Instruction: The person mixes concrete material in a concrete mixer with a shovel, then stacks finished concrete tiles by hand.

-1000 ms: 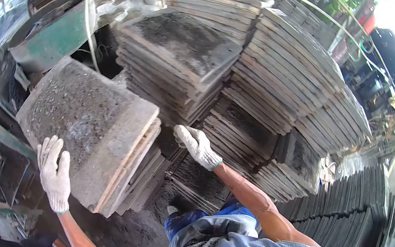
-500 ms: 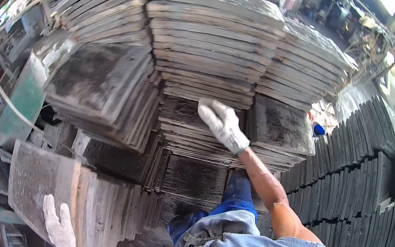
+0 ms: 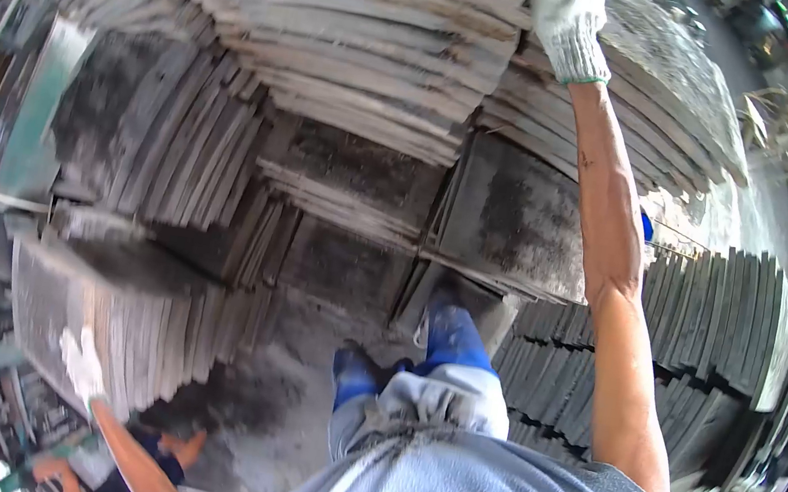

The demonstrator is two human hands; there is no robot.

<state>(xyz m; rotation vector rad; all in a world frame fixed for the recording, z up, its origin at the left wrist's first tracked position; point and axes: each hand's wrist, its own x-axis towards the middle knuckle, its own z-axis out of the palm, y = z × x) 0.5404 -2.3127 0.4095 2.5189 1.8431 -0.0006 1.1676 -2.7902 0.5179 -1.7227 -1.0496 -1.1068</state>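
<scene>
My right hand, in a white knit glove, reaches up to the right corner of a tall stack of flat grey slabs. Its fingers look stretched out over the top edge, partly cut off by the frame. On the left, my gloved left hand has its fingers apart against a row of slabs standing on edge. Neither hand visibly holds a loose piece. One blue-trousered leg is placed forward at lower, dark-stained slabs; the other is farther back.
More upright slabs lean at the left, and dark ribbed rows line the right. A lower stack stands beyond my forward leg. Behind my left arm, another person's dark clothing shows at the bottom. The grey floor is dusty.
My right hand has moved up from the lower middle slabs to the tall stack's top corner. My view has shifted and tilted; my left hand stays at the upright slabs.
</scene>
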